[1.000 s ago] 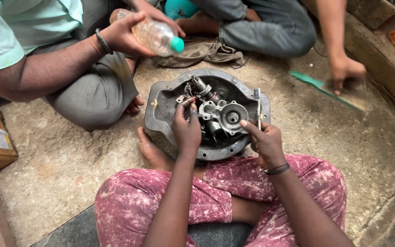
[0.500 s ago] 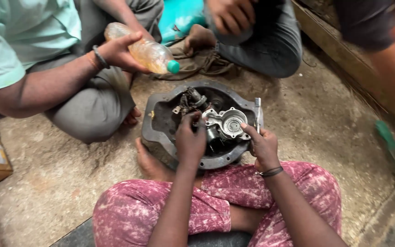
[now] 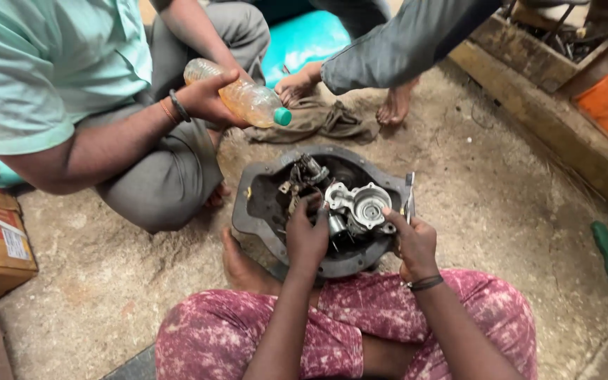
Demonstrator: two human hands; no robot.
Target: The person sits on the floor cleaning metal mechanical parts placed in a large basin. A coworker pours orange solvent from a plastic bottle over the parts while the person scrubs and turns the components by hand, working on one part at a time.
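Frame centre: dark engine casing [image 3: 262, 211] on the floor, braced against the person's legs for steadiness. Left hand [image 3: 307, 236] curled onto inner parts; right hand [image 3: 415, 243] closed on silver tool [image 3: 409, 197]. Upper left: co-worker's hand [image 3: 209, 98] holds tilted plastic bottle [image 3: 244, 98].

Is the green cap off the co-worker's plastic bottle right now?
No, the green cap is on the plastic bottle, which the co-worker's hand holds tilted over the dark housing.

Informal repair w/shop: dirt floor [image 3: 501, 211], greasy engine casing [image 3: 262, 211], wooden parts crate [image 3: 529, 56].
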